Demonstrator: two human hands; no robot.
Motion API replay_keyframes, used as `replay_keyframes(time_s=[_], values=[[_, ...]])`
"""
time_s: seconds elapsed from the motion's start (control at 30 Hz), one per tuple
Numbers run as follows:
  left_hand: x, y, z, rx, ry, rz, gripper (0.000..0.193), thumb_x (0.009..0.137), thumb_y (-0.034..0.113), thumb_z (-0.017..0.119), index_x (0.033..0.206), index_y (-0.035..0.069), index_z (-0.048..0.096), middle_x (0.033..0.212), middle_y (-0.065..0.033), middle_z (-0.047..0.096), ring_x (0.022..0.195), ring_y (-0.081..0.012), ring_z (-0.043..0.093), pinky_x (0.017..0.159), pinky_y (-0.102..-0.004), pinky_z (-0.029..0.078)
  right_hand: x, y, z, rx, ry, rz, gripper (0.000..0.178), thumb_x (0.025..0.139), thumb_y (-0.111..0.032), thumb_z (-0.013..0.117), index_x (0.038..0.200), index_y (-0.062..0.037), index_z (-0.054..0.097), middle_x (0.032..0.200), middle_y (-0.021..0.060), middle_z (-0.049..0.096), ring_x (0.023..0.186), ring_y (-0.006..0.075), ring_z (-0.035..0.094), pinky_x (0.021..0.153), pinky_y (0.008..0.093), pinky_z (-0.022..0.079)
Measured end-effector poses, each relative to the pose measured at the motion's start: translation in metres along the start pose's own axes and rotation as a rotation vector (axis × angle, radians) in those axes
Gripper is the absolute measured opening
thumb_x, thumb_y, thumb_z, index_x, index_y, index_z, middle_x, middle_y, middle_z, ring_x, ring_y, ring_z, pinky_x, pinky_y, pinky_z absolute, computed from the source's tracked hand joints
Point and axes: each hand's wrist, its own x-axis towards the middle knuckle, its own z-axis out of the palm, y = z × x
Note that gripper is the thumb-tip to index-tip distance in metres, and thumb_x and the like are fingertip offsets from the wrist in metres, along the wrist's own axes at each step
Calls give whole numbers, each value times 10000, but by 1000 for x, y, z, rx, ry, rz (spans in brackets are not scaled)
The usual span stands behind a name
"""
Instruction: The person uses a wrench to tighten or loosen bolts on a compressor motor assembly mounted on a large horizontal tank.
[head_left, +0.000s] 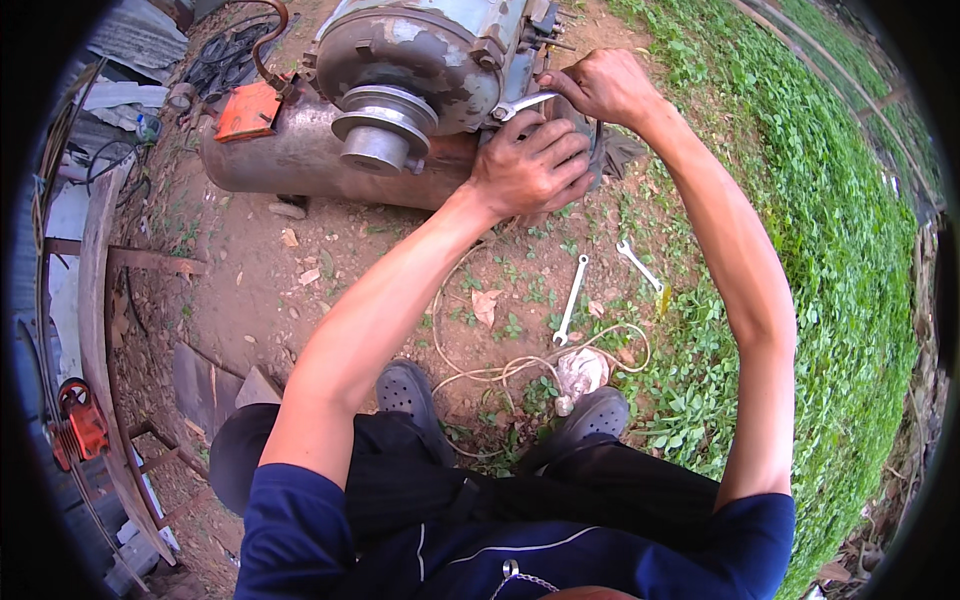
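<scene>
A metal wrench (527,104) sits with its head against the side of a worn grey electric motor (410,50). My right hand (608,88) is closed around the wrench's far end, thumb along it. Just below the wrench head, my left hand (532,165) has its fingers curled against the motor's lower side; what they hold is hidden under the palm. A silver pulley (383,128) sticks out from the motor's end, left of my hands. Beneath the motor lies a rusty cylindrical tank (290,160).
Two more wrenches, one long (572,300) and one shorter (640,266), lie on the ground near my feet. A pale cord (480,377) loops beside a crumpled clear plastic bag (581,375). An orange metal plate (247,110) rests on the tank; a wooden plank (97,290) stands at left.
</scene>
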Motion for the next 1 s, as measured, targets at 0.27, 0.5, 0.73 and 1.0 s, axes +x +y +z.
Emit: replay_keyframes(time_s=[0.27,0.5,0.73,1.0], values=[[-1,-1,5,80,43,-19,208,739,268,714,871,158,597,986,24,607,1012,-143,576,917,-351,422,-22,-23,-8,12,-55,157,486,896,-532,512,813,-94,704,682,192,649,688,378,656,628,468,527],[-1,-2,7,86,138,-46,377,746,230,693,1080,181,525,1105,15,579,1095,-150,562,1007,-368,366,-28,-30,-13,-49,-126,235,308,731,-336,623,934,-112,684,826,195,687,815,372,673,724,478,538],[-7,2,8,172,111,-9,531,761,272,692,1252,256,490,1172,47,555,1194,-125,516,1086,-406,269,-34,-46,-24,-48,-227,381,293,713,-294,627,945,-121,674,863,194,689,852,381,670,763,472,540],[-15,-5,14,91,196,71,592,731,247,728,1248,265,439,1197,39,517,1222,-141,501,1115,-425,234,-53,-90,-23,-67,-200,667,289,732,-301,637,953,-125,696,862,182,699,836,345,693,753,445,554]])
